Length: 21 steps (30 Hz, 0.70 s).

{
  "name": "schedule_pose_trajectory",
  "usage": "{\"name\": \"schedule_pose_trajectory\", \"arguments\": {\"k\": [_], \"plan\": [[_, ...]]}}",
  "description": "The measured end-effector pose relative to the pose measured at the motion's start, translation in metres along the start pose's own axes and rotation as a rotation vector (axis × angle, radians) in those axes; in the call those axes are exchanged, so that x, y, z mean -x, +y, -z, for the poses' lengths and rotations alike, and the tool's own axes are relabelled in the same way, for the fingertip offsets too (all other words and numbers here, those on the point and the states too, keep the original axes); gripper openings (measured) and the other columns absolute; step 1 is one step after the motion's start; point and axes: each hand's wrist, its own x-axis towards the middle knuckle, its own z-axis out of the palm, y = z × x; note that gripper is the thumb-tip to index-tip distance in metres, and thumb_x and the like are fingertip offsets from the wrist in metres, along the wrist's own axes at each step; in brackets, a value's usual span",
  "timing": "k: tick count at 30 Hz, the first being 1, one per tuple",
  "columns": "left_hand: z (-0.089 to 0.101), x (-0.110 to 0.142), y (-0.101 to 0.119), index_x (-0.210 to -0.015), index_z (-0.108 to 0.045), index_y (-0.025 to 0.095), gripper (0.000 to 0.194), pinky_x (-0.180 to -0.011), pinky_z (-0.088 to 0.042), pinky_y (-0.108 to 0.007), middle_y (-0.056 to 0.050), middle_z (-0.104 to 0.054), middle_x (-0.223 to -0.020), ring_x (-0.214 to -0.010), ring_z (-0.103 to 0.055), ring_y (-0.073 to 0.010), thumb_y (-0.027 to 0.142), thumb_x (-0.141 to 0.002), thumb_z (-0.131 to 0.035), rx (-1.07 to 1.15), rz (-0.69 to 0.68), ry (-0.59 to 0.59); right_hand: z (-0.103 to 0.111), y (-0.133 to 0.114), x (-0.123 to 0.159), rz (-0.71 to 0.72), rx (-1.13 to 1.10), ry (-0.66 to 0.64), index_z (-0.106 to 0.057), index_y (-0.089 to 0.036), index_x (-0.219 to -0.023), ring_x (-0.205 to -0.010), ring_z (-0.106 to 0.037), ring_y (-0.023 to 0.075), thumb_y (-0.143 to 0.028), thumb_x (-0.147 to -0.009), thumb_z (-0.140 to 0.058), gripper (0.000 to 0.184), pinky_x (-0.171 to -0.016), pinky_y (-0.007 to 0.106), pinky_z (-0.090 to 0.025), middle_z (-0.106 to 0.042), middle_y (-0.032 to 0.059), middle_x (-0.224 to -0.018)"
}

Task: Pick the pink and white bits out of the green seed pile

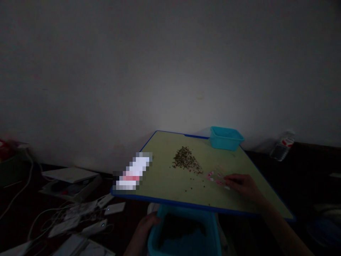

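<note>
Indoors, a person's right hand point(241, 185) pinches a clear plastic piece patterned in pink and white point(217, 178) over a pale yellow-green, blue-edged tabletop point(165, 185), just right of a loose heap of small brown granules point(185, 158). Below the near edge, the left hand point(146, 225) grasps the rim of a light-blue plastic bin partly filled with dark material point(195, 245); a second light-blue plastic bin point(226, 139) stands at the far right corner.

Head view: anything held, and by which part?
Right hand: flat pink-white piece, by its right end. Left hand: rectangular turquoise plastic bin, by its left rim.
</note>
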Motion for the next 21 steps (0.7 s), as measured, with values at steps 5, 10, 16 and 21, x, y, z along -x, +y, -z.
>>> {"name": "schedule_pose_trajectory", "arguments": {"k": [5, 10, 16, 21], "plan": [[0.002, -0.005, -0.007, -0.056, -0.066, 0.015, 0.012, -0.043, -0.036, -0.025, 0.003, -0.061, -0.042, -0.043, -0.050, -0.0146, 0.021, -0.051, -0.057, 0.091, 0.015, -0.038, -0.006, -0.006, 0.011, -0.008, 0.008, 0.017, -0.070, -0.022, -0.089, -0.077, -0.062, 0.0225, -0.042, -0.076, -0.054, 0.029, -0.068, 0.032, -0.047, -0.069, 0.0051, -0.087], [0.007, -0.009, -0.016, -0.067, -0.069, 0.014, 0.016, -0.048, -0.041, -0.027, 0.000, -0.066, -0.049, -0.048, -0.055, -0.0174, 0.019, -0.059, -0.056, 0.122, 0.014, -0.092, -0.008, -0.017, 0.012, 0.047, -0.013, -0.041, -0.069, -0.022, -0.090, -0.078, -0.062, 0.0203, -0.039, -0.077, -0.054, 0.026, -0.069, 0.030, -0.047, -0.068, 0.0040, -0.089], [0.014, -0.018, -0.030, -0.071, -0.067, 0.014, 0.016, -0.049, -0.042, -0.028, -0.002, -0.067, -0.054, -0.051, -0.057, -0.0190, 0.027, -0.062, -0.062, 0.072, -0.070, -0.079, -0.009, -0.018, 0.019, 0.063, -0.053, -0.108, -0.069, -0.021, -0.090, -0.077, -0.061, 0.0193, -0.038, -0.077, -0.055, 0.026, -0.067, 0.029, -0.047, -0.067, 0.0047, -0.087], [0.011, -0.020, -0.033, -0.076, -0.068, 0.013, 0.026, -0.055, -0.045, -0.031, -0.005, -0.068, -0.057, -0.056, -0.061, -0.0227, 0.033, -0.059, -0.067, 0.062, -0.058, -0.091, -0.011, -0.028, 0.030, 0.093, -0.077, -0.192, -0.069, -0.020, -0.086, -0.073, -0.061, 0.0177, -0.038, -0.079, -0.054, 0.025, -0.064, 0.026, -0.046, -0.067, 0.0042, -0.080]]}}
